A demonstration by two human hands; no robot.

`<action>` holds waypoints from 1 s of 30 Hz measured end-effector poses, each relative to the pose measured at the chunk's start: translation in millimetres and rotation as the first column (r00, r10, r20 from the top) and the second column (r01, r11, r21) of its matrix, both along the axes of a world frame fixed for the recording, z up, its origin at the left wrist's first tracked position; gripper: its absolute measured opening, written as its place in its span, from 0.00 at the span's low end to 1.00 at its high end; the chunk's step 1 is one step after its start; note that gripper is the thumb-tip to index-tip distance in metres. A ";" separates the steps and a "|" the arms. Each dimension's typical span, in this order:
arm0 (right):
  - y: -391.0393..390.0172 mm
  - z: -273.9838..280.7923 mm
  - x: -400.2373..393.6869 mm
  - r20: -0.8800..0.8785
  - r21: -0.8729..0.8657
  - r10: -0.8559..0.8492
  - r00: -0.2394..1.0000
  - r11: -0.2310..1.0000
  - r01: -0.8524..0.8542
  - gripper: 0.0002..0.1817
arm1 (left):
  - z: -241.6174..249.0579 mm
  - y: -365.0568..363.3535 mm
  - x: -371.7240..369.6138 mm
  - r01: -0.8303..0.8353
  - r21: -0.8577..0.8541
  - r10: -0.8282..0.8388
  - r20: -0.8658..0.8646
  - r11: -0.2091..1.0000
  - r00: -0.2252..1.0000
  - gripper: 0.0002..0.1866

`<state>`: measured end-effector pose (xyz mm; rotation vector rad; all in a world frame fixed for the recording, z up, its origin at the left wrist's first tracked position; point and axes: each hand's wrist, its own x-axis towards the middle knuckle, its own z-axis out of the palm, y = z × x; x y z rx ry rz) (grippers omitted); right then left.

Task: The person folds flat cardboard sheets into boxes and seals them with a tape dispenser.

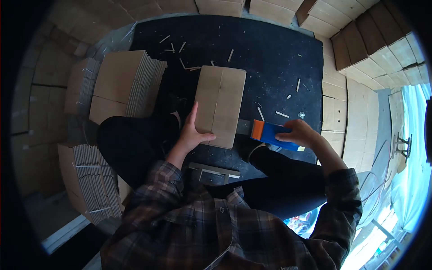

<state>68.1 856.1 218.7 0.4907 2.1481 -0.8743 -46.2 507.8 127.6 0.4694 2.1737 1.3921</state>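
Observation:
A closed cardboard box [220, 103] stands in front of me between my legs, a seam running along its top. My left hand [192, 132] grips the box at its near left corner, with the thumb over the top face and the fingers along the left side. To the right of the box, my right hand [297, 133] is closed around a blue, block-shaped object [270, 132] with an orange end. That orange end points toward the box and is apart from it. Its exact kind I cannot make out.
Bundled flat cartons [119, 83] stand at the left, with another strapped bundle [92, 180] nearer me. Cardboard scraps [230, 55] litter the black mat [270, 49]. Stacked boxes [378, 45] line the back and right. A low metal frame [213, 171] sits between my legs.

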 end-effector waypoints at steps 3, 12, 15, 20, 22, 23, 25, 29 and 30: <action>-7.8 -21.1 -4.3 0.016 -0.005 -0.009 1.000 1.000 0.009 0.33 | -0.9 0.9 0.9 -0.023 0.042 0.021 0.050 0.999 0.999 0.67; -46.5 -23.4 -64.9 0.140 0.116 0.114 0.984 0.985 -0.130 0.33 | 6.1 3.2 2.1 -0.018 -0.042 0.019 0.034 0.999 0.999 0.66; -75.9 -25.5 -81.7 0.190 0.165 0.254 0.948 0.944 -0.286 0.27 | 10.7 5.2 3.4 -0.029 -0.052 0.030 0.023 0.998 0.999 0.66; -112.9 -70.2 -87.6 0.081 0.373 0.286 0.955 0.880 -0.295 0.24 | 9.6 0.3 -1.4 -0.143 0.101 0.112 0.269 0.985 0.957 0.61; -116.2 -76.4 -93.3 0.122 0.357 0.352 0.928 0.857 -0.372 0.18 | 3.2 -4.0 -10.9 -0.167 0.080 0.118 0.422 0.983 0.899 0.58; -117.5 -78.4 -92.9 0.136 0.355 0.371 0.919 0.848 -0.394 0.17 | -6.3 -8.6 -12.5 -0.168 0.070 0.105 0.530 0.983 0.841 0.54; -124.3 -100.9 -86.7 0.093 0.388 0.313 0.945 0.863 -0.324 0.17 | -21.1 -15.4 -19.6 -0.169 0.073 0.086 0.627 0.983 0.774 0.51; -122.9 -119.2 -77.9 0.102 0.400 0.183 0.978 0.892 -0.209 0.20 | -18.4 -21.5 -25.0 -0.024 -0.077 0.075 0.772 0.997 0.631 0.49; -117.1 -115.0 -80.7 0.114 0.419 0.168 0.979 0.885 -0.201 0.22 | -11.6 -19.9 -22.6 -0.025 -0.158 0.141 0.779 0.987 0.612 0.47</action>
